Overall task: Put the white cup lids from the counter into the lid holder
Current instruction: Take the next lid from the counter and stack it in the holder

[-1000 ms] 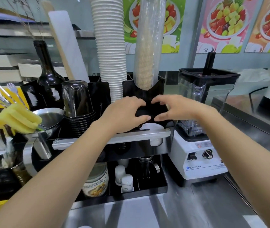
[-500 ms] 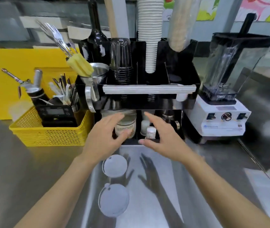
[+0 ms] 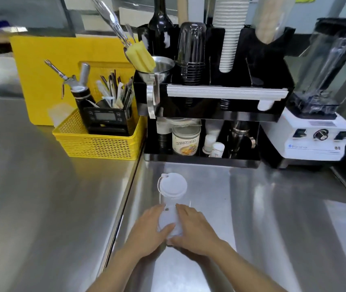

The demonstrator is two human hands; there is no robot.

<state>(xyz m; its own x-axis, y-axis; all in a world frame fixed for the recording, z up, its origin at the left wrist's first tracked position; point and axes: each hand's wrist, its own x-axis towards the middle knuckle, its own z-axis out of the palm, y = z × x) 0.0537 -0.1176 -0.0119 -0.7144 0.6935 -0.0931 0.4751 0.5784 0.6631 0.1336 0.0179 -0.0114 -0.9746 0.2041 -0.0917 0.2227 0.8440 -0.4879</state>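
head view
landmark: black two-tier cup and lid organiser [image 3: 273, 116] standing at the back of the brushed steel counter [image 3: 273, 207].
near lid: flat round white plastic cup lid [image 3: 169, 220] lies on the counter well in front of the organiser, between the two hands.
left hand [image 3: 148, 230]: rests on the near lid's left edge, fingers curled around its rim, thumb across its lower part.
right hand [image 3: 195, 228]: rests on the near lid's right edge, fingers touching its rim.
grip: both hands press in on the near lid from either side; it sits on the counter, not lifted as far as can be seen.
far lid: second round white plastic cup lid with a small tab [image 3: 172, 185] lies on the counter between the near lid and the organiser, just beyond the fingertips, untouched.
organiser upper tier: stack of white paper cups [image 3: 229, 39], stack of dark clear plastic cups turned upside down [image 3: 191, 53], dark glass bottle [image 3: 160, 22].
organiser lower tier: printed tin can [image 3: 185, 140] and small white bottles [image 3: 215, 148].
left of organiser: yellow mesh plastic basket [image 3: 96, 142] touching its side, holding a black digital scale [image 3: 104, 119].
right of organiser: white-based blender with a clear jug [image 3: 315, 131], just beside it.
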